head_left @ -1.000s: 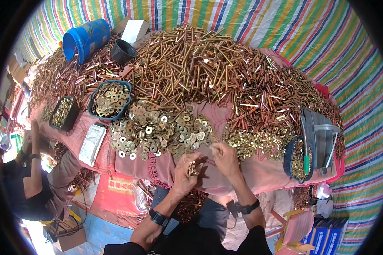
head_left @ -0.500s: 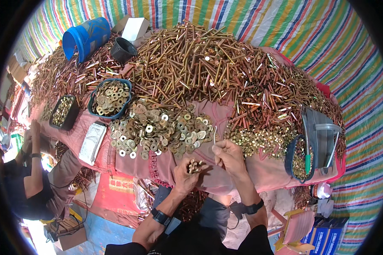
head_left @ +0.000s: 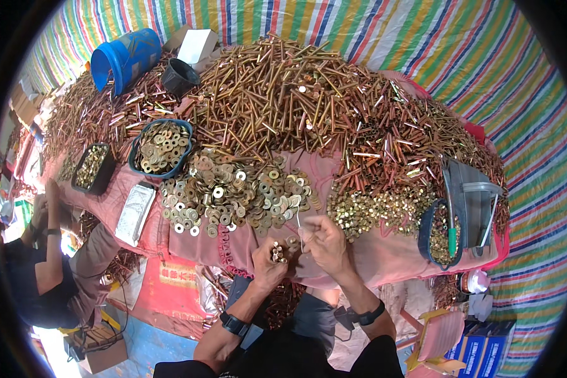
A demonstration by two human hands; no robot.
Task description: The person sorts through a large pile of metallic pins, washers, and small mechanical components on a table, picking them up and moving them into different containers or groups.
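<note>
My left hand (head_left: 268, 266) is closed around a small bundle of metal bolts (head_left: 280, 253), their ends pointing up out of the fist. Close beside it on the right, my right hand (head_left: 327, 247) pinches a thin pale hooked wire (head_left: 299, 222). Between the two hands a round piece like a washer (head_left: 291, 240) shows, blurred; I cannot tell what holds it. Just beyond my hands lies a spread of flat washers (head_left: 233, 195) on the pink cloth (head_left: 252, 242). A heap of small brass-coloured nuts (head_left: 378, 211) lies ahead of my right hand.
Behind rises a large pile of bolts and sleeves (head_left: 277, 94). A washer basin (head_left: 189, 148), a black tray of nuts (head_left: 102, 183) and a silver packet (head_left: 135, 214) are left; a blue tub (head_left: 427, 242) and grey scoop (head_left: 469, 195) right. A co-worker's arm (head_left: 51, 246) shows far left.
My right hand has moved left and nearer to my left hand, bringing the hooked wire with it. My left hand has shifted slightly left, still gripping the bolts.
</note>
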